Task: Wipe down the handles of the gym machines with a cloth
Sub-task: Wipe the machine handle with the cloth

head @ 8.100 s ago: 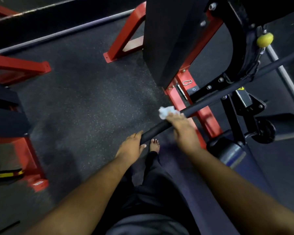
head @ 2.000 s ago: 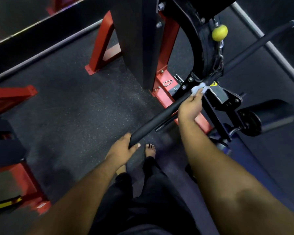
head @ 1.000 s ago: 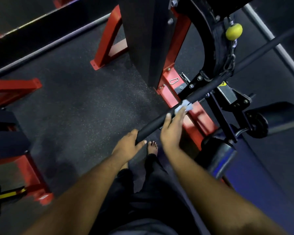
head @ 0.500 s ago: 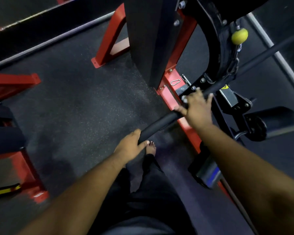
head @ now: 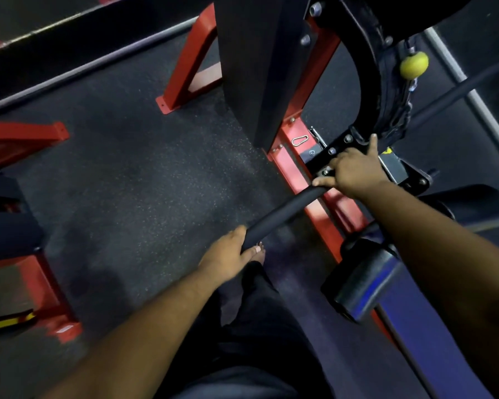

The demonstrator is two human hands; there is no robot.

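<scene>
A long black bar handle (head: 283,214) of a red-framed cable machine runs diagonally from the lower middle toward the upper right. My left hand (head: 225,259) is closed around its padded near end. My right hand (head: 353,169) lies over the bar further up, near the black bracket at the machine's base, with the thumb under the bar and one finger stretched out. The white cloth is hidden beneath this hand; none of it shows.
The machine's red upright (head: 294,168) and black weight-stack cover (head: 260,67) stand just beyond the bar. A yellow ball stopper (head: 414,64) hangs at upper right. A black roller pad (head: 357,280) sits by my right forearm. Other red frames (head: 20,139) stand at left on the rubber floor.
My right hand has slid up the bar, away from my left hand toward the machine's bracket, and now covers the cloth. My left hand has kept its grip on the bar's end.
</scene>
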